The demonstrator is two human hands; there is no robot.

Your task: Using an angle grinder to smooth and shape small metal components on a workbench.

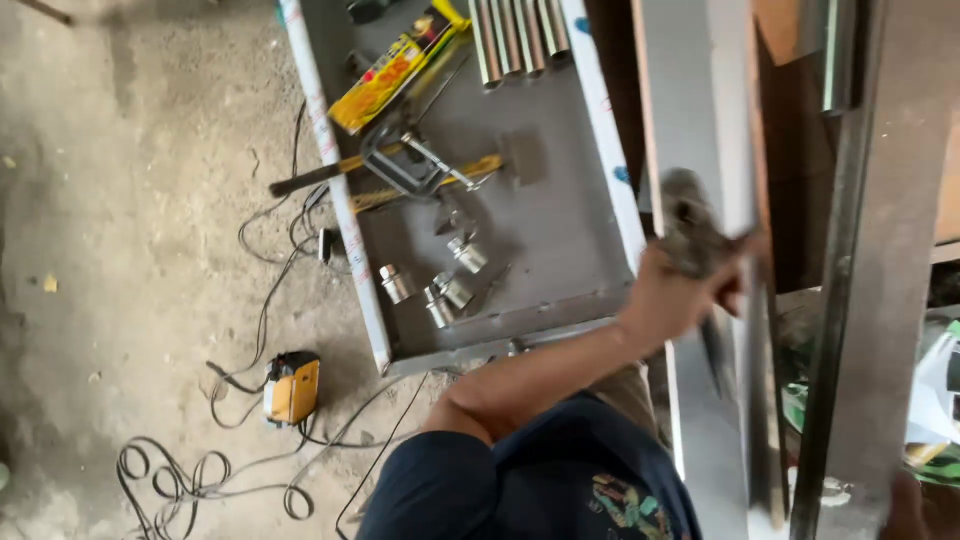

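The floor is rough grey concrete [130,200], with thin black cables [210,470] curling across it and a small yellow and black box [292,388] lying among them. On the floor sits a shallow metal tray [560,200]. Near its far edge lie shiny short pipes [518,35] and a yellow and red packet [395,68]. In the middle rest a hammer with a wooden handle [350,168] and a metal clamp [415,165]. Close to the near edge sit a few small silver caps [440,285].

Just past the right edge of the tray stands a long flat metal bar [700,100], and a thinner shiny bar [850,300] stands farther right.

The right hand [680,295] is wrapped tightly around a grey, blurry lump [690,225], maybe a rag or a tool, and it presses it against the long flat metal bar. The fingers are curled shut on it. The picture is smeared there, so I think the hand is rubbing fast.

The left hand [905,505] only peeks in at the bottom right corner, by the thinner shiny bar. I cannot tell if its fingers are open or shut.

To do this rubbing well, I think the grip should be firm, the push even, and the bar held steady so it does not wobble. Fingers should keep away from the sharp edges.
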